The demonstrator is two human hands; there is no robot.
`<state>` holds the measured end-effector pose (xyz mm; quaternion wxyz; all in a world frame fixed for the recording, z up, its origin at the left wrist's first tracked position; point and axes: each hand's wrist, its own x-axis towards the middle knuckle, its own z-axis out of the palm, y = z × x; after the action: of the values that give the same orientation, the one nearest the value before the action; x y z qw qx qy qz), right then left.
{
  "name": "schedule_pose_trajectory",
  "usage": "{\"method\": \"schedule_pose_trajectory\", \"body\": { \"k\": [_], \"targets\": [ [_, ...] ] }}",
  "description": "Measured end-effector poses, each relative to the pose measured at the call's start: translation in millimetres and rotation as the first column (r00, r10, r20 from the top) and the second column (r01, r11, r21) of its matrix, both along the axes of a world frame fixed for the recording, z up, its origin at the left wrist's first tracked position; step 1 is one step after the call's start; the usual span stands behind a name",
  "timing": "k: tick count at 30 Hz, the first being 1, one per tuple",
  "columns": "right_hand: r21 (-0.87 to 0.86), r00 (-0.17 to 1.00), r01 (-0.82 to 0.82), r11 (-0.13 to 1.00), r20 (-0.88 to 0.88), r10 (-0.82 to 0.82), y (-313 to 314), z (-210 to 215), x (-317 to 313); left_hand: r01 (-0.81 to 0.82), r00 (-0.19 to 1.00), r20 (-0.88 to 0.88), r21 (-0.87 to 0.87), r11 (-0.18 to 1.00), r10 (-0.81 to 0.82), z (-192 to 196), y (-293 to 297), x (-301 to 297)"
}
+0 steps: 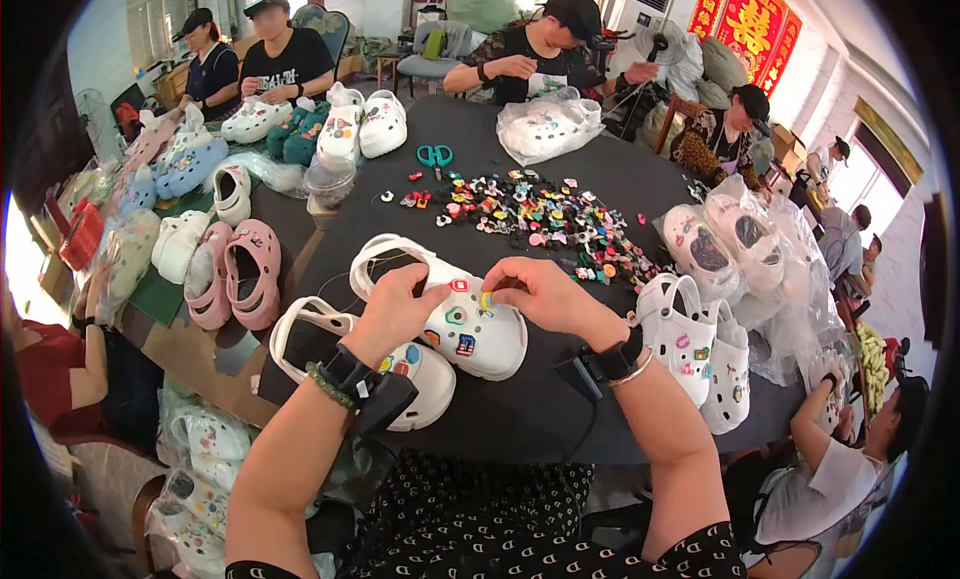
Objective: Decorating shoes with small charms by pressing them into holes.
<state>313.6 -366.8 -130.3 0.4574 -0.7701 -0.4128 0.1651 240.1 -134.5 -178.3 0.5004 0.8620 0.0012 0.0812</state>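
Observation:
In front of me on the dark table stands a white clog (497,334) with several colourful shoe charms on its upper. My left hand (400,304) is closed on the clog's side near its opening, thumb on the upper. Between the fingertips of my right hand (545,294) is a small yellow shoe charm (487,301), touching or very near the clog's upper; whether it sits in a hole I cannot tell. A second white clog (428,391), also bearing charms, lies partly behind my left hand and wrist.
A heap of loose charms (540,219) spreads beyond the clogs, with teal scissors (435,156) near it. To the right stand decorated white clogs (680,339) and bagged clogs (735,234). Pink clogs (252,274) are on the left. Several people sit around the table.

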Motion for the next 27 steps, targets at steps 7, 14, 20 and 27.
{"method": "schedule_pose_trajectory", "body": {
  "k": [7,14,20,27],
  "targets": [
    [-0.014,0.981,0.006,1.000,0.192,-0.004,-1.8,5.9,-8.2,0.077,0.993,0.098,-0.094,0.993,-0.068,2.3,-7.8,-3.4],
    [-0.014,0.945,0.035,0.999,0.327,-0.028,9.8,0.8,-14.8,0.080,0.994,0.073,-0.017,0.997,-0.078,9.0,-7.9,-5.9],
    [-0.046,0.884,0.054,0.997,0.466,-0.027,16.8,-1.0,-21.9,0.079,0.995,0.061,0.062,0.995,-0.083,15.0,-9.8,-8.5],
    [-0.143,0.861,0.061,0.988,0.508,0.020,18.3,9.3,-31.7,0.065,0.993,0.102,-0.053,0.996,-0.060,14.6,-12.5,-12.0]
  ]
}}
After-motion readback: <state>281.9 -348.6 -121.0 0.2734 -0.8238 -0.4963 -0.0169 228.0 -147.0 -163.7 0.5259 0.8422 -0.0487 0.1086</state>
